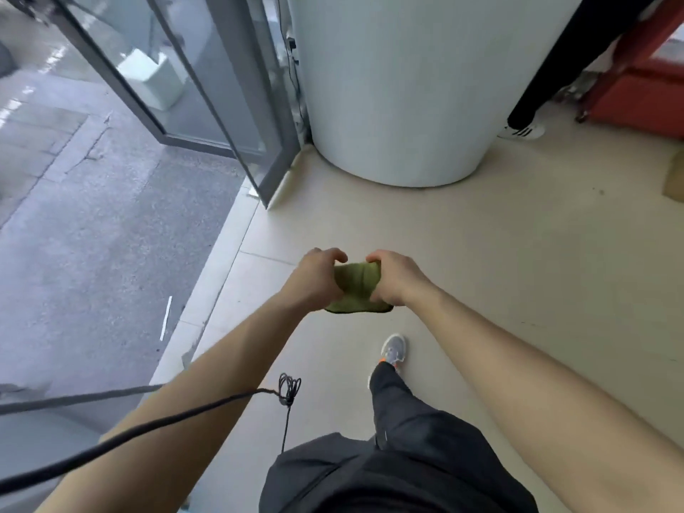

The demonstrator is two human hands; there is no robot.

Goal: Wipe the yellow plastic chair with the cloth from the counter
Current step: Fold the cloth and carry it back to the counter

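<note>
2 hands, left hand (317,278) and right hand (393,277), fingers curled shut on a green cloth (356,288) near the white pillar (399,87); soft, light, best gripped by its edges; no chair visible.

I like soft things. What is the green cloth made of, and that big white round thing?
The green cloth looks like soft, fuzzy fabric, maybe microfibre: it bunches and folds between both hands. The white column looks hard, smooth and painted, with a dull sheen; what lies underneath is unclear.
</note>
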